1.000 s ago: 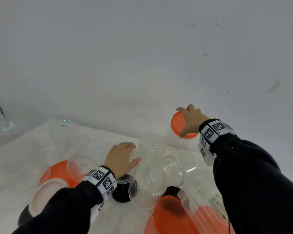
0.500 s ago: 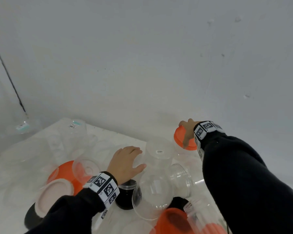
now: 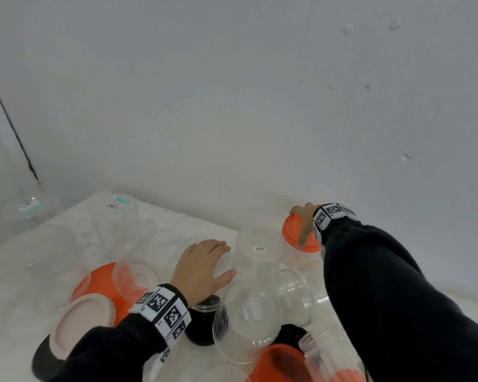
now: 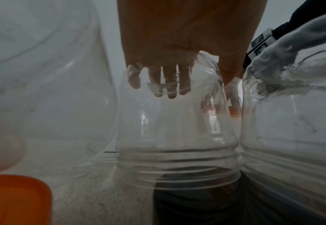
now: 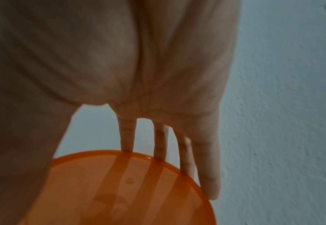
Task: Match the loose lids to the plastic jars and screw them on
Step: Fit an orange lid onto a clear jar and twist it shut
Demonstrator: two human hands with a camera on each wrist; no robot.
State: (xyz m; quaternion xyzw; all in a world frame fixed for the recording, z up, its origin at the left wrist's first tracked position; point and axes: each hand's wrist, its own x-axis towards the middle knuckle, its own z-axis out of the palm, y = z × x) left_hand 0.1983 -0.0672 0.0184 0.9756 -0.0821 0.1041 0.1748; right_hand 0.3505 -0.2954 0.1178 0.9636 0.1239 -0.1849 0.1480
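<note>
My right hand [image 3: 299,225] grips an orange lid [image 3: 292,230] that sits on a clear jar [image 3: 295,257] at the back right, close to the wall. In the right wrist view the fingers [image 5: 126,137] reach over the lid's [image 5: 129,190] far rim and the thumb comes down its left side. My left hand [image 3: 204,266] lies on top of an upturned clear jar [image 4: 177,129] in the middle of the pile. Its fingers [image 4: 169,85] are spread over the jar's base, thumb out to the right. The jar's threaded mouth points down.
An upturned clear jar [image 3: 260,252] with a barcode stands between my hands. Two clear jars [image 3: 249,321] [image 3: 301,296] lie on their sides nearer me. A large orange lid [image 3: 100,279], a pink lid [image 3: 83,321] and a small black jar [image 3: 202,326] crowd the left. Another orange lid [image 3: 279,362] lies in front.
My right hand has turned on the orange lid, thumb now across its near side. The left hand stays put. My head has tilted up, showing more wall.
</note>
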